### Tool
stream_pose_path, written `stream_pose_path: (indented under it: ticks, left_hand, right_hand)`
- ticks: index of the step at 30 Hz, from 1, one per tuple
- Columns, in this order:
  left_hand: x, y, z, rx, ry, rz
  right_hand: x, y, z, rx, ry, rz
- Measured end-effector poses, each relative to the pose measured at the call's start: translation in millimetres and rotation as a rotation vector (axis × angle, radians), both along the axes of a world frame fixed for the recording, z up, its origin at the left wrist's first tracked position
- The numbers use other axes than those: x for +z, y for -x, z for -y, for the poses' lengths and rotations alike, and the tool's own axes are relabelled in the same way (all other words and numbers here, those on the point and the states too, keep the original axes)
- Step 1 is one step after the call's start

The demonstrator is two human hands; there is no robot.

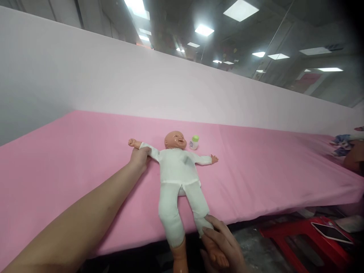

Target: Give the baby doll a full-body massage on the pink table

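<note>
A baby doll (179, 167) in a white top and white trousers lies on its back on the pink-covered table (256, 170). Its arms are spread, and its feet hang past the front edge. My left hand (139, 159) is closed around the sleeve of the doll's arm at the left, near the wrist. At the front edge, my right hand (224, 242) grips the lower leg at the right, fingers over the trouser cuff and ankle. A small bottle with a green cap (194, 143) stands beside the doll's head.
A white wall panel (113, 76) with glass above it runs behind the table. At the lower right, a phone (332, 232) lies on a red stool (307, 242). Part of another doll or person (352, 151) shows at the right edge.
</note>
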State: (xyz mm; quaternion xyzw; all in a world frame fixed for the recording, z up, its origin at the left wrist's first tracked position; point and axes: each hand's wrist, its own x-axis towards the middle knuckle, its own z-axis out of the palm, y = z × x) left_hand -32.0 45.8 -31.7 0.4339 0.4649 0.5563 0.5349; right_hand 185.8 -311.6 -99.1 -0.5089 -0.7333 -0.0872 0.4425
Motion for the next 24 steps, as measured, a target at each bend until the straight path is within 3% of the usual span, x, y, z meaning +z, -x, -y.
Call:
stream_pose_path:
  ticks: [3, 6, 12, 15, 20, 24]
  left_hand:
    - [6.9, 1, 6, 0.038, -0.019, -0.106]
    - [14.3, 0, 19, 0.047, -0.213, -0.482]
    - [13.1, -11, 41, -0.312, -0.677, -1.027]
    - [10.7, -12, 43, -0.401, -0.697, -1.161]
    - [11.5, -8, 41, -0.393, -0.653, -1.248]
    - [13.3, -8, 41, -0.372, -0.722, -1.301]
  right_hand:
    - [8.5, 1, -4, 0.002, 0.027, 0.001]
    - [17.9, 1, -7, 0.007, 0.037, -0.009]
    - [38.0, 12, -24, 0.002, 0.023, -0.111]
    - [50.5, 17, -39, -0.008, 0.022, -0.130]
    - [71.4, 17, -75, -0.052, 0.037, -0.120]
    - [80.5, 15, -113, -0.078, 0.135, -0.116]
